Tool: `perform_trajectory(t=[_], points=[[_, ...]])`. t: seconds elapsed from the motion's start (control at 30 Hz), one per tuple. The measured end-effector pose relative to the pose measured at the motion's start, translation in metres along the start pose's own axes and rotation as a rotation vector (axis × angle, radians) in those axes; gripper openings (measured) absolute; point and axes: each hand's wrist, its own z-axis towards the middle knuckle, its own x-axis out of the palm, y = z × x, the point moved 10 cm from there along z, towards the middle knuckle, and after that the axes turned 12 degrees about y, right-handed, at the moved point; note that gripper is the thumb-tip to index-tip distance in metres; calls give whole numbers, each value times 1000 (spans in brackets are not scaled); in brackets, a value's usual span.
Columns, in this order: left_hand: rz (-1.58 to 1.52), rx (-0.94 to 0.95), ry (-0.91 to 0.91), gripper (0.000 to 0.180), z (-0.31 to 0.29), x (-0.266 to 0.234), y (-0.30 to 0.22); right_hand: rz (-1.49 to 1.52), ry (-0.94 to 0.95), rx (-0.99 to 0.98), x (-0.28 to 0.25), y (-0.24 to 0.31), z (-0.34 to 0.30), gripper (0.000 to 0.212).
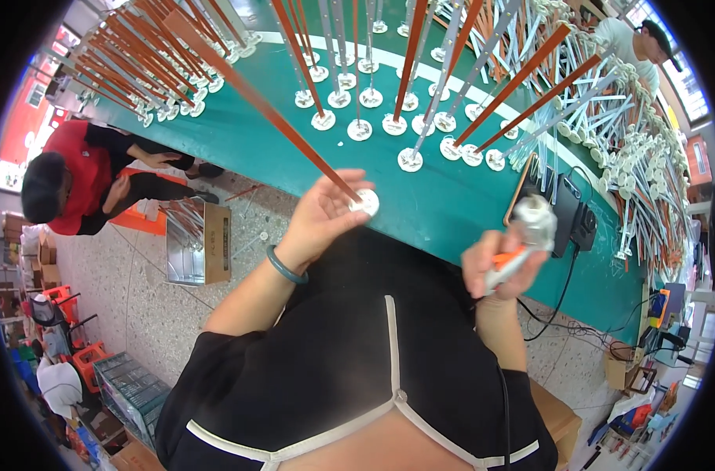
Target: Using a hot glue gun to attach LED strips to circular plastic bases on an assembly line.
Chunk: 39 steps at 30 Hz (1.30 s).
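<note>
My left hand (323, 213) is above the near edge of the green table. Its thumb and fingers close round the foot of a long brown strip (271, 114), at a round white base (364, 204). The strip slants up to the far left. At the right, my right hand (503, 263) is wrapped round a handheld tool (532, 225) with a pale body, an orange part and a bulky whitish head. The tool is blurred, so its exact kind is unclear, and it is apart from the white base.
Several brown and grey strips (406, 74) stand on round bases across the green table (294, 149). A large heap of strips (640, 157) lies at the right. A black device (571, 216) with cords is beside my right hand. Someone in red (78, 177) sits at left near a carton (216, 243).
</note>
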Motion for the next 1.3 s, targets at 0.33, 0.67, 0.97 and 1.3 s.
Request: perform_trajectory(t=[0.33,0.67,0.97,1.3], points=[[1248,161,-194,52,40,-18,-45,-319,-264,-136,-33,49,-45,45],[1467,152,-211,58,43,-10,-40,-346,-270,-89,-34,39,-49,46],[1451,141,-168,62,53,-6,-44,-346,-305,-68,-36,31,-51,45],[1616,446,-92,42,10,50,-55,-158,-197,-134,-12,45,-36,41]])
